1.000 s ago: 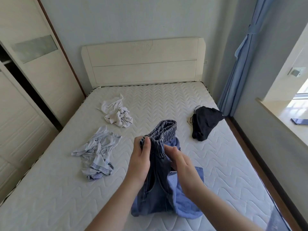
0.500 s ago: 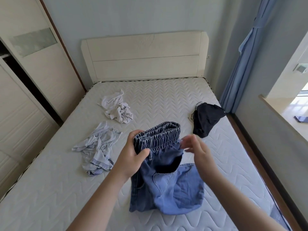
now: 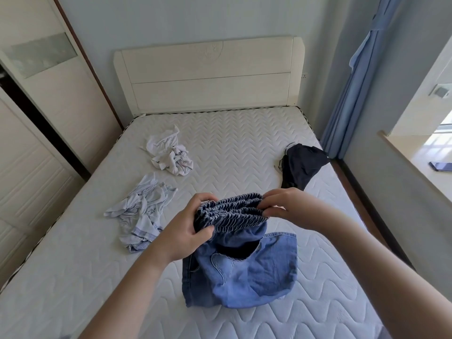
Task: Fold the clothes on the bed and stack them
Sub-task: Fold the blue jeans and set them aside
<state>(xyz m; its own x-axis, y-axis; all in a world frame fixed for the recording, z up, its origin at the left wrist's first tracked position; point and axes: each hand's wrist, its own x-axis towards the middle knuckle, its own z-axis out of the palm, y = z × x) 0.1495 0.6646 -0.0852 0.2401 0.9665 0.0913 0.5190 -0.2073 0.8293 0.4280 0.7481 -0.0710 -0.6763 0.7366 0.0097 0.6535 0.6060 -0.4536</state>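
— What's different from a moment back?

— My right hand [image 3: 291, 206] had let go and was hanging loose beside the denim shorts [image 3: 241, 263]. Now it's pinching the right end of the gathered waistband [image 3: 231, 212], while my left hand [image 3: 193, 231] keeps its fingers curled round the left end. The two hands have spread, so the elastic band is drawn out between them rather than bunched in one fist.

— And the shorts themselves?

— They hang from both hands, the lower part crumpled on the mattress [image 3: 73, 277] just below my wrists.

— What does that buy us?

— I judge it squares the garment up: with both ends held I can shake it flat and lay it down for the first fold. Nothing is folded or stacked yet.

— The rest?

— A pale striped garment [image 3: 140, 216] lies left of my left hand, a white crumpled one [image 3: 170, 156] beyond it, and a black garment [image 3: 302, 165] beyond my right hand. All three look untouched.
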